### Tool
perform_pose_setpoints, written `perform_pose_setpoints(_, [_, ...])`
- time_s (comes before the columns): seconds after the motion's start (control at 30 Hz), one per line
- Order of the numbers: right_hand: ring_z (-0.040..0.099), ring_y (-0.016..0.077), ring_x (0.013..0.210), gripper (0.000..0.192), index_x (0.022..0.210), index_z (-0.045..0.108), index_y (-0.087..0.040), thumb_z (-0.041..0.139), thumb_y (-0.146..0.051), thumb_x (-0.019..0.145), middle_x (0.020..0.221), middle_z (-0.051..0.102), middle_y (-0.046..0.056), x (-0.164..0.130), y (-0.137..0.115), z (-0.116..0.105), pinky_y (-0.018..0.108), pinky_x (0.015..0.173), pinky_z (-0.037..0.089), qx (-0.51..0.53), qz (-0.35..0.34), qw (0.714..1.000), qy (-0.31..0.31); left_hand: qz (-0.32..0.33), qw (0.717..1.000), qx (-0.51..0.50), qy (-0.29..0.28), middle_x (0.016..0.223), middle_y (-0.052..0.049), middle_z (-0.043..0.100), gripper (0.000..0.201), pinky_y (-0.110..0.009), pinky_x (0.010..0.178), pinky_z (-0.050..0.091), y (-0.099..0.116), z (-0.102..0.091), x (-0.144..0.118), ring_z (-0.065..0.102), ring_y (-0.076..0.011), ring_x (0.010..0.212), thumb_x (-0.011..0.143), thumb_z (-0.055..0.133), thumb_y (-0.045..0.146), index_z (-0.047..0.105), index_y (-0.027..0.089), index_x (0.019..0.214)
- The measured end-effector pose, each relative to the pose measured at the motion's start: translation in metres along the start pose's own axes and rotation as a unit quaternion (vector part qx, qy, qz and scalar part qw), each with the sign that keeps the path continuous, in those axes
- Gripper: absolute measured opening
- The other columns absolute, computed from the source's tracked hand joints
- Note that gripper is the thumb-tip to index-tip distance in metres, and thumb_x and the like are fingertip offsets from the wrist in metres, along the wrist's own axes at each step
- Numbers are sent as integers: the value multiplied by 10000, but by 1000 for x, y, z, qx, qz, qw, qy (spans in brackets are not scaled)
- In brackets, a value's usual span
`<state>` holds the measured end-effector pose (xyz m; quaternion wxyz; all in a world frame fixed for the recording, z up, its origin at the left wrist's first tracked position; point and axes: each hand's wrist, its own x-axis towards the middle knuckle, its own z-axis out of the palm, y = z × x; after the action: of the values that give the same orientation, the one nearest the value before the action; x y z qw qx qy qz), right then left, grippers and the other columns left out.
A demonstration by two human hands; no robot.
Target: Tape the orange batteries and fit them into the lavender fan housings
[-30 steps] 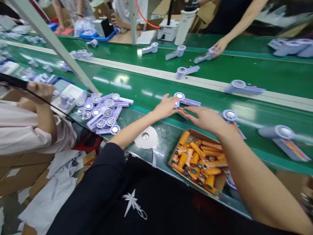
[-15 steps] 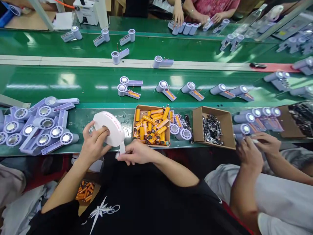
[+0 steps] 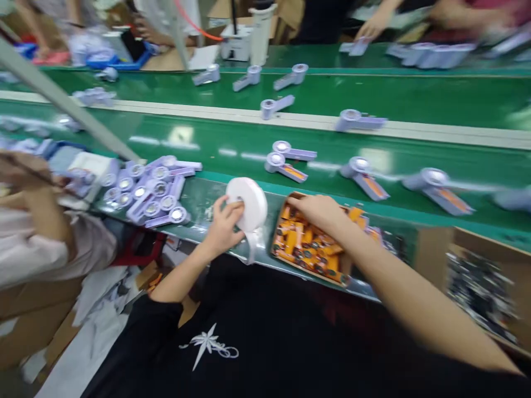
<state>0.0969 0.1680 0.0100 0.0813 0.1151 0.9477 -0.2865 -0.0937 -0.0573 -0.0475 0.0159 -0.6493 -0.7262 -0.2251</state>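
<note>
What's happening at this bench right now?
A person at a green conveyor holds a white tape roll in the left hand at the bench edge. The right hand reaches into a cardboard box of orange batteries. Lilac handheld fans lie on the belt, with more piled to the left.

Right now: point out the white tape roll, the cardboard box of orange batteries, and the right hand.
white tape roll (image 3: 248, 200), head view, flat face.
cardboard box of orange batteries (image 3: 306, 266), head view, near rim.
right hand (image 3: 317, 211), head view, back.

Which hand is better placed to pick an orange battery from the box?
The right hand: it is already over the box of orange batteries, while the left hand grips the white tape roll.
</note>
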Motion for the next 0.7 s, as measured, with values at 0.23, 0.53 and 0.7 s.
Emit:
perform_pose_setpoints(0.23, [757,238,863,433,1396,756,-292,556,-151,1039,1201,844,104,-2,59,15,345,675,451,-271,23,962,-26,37,998,-51,-3,1401,-180,740,543,-716,1359,391,-5,25,0,618,-388,1441,890,735,211,661,225,1427])
perform_pose_setpoints(0.53, [621,262,1082,228,1059,769,-239,560,-168,1121,1121,788,75,-9,81,17,404,803,427,-383,-124,911,91,41,998,-45,9,1394,-168,727,563,-701,1308,407,-18,30,-1,497,-442,1504,855,813,236,698,208,1406])
perform_pose_setpoints(0.7, [609,236,1005,298,1021,760,-251,505,-159,1146,1057,783,49,13,92,5,392,821,403,-366,-180,910,66,46,998,-46,13,1373,-162,737,524,-671,1304,411,-14,38,2,487,-437,1505,881,821,269,706,220,1391])
